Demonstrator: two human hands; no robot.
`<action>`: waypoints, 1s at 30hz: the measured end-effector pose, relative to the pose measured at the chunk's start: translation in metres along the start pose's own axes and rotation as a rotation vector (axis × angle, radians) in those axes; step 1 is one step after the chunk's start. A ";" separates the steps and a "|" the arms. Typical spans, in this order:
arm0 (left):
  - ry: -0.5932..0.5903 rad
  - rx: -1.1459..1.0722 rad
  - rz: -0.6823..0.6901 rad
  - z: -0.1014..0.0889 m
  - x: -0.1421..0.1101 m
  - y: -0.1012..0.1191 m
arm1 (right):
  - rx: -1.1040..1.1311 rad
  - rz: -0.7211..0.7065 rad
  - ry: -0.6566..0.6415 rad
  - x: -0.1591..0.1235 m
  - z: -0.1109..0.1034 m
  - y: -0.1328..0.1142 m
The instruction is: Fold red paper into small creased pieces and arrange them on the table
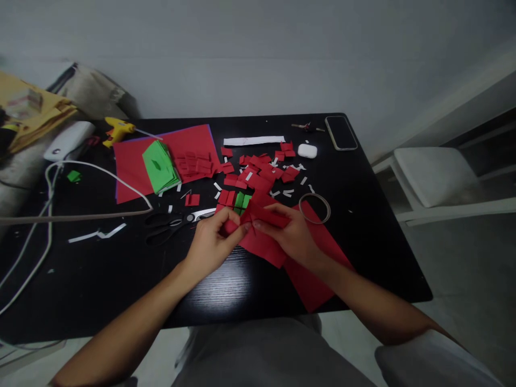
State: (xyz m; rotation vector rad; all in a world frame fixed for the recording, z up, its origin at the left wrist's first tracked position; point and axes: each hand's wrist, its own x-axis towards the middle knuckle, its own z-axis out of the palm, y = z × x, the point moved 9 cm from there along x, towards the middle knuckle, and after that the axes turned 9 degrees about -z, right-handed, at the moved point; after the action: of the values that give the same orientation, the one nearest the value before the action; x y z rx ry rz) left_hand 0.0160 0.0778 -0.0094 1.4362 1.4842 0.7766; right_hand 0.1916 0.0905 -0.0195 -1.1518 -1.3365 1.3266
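Observation:
Both hands pinch a folded piece of red paper (268,215) over the middle of the black table. My left hand (213,239) is closed on its left end, and my right hand (292,234) is closed on its right part. Red sheets (316,263) lie beneath and beside my right hand. Black-handled scissors (171,223) rest just left of my left hand, blades pointing toward it. Beyond the hands is a scattered pile of small folded red paper pieces (258,172), with a few green pieces (242,201) at its near side.
A roll of tape (314,208) lies right of the pile. At left are a green paper stack (159,166) on a red sheet (135,166), a yellow glue gun (117,130) and a white cable (100,167). A phone (341,133) and white case (307,151) lie at the back right.

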 end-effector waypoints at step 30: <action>0.092 -0.059 0.004 -0.009 0.002 -0.001 | 0.127 0.176 -0.146 -0.004 0.012 0.022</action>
State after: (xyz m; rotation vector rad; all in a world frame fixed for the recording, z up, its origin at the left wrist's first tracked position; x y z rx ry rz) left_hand 0.0075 0.0807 -0.0072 1.3757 1.5149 0.8922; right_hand 0.1804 0.0848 -0.0421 -1.1231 -1.2554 1.6258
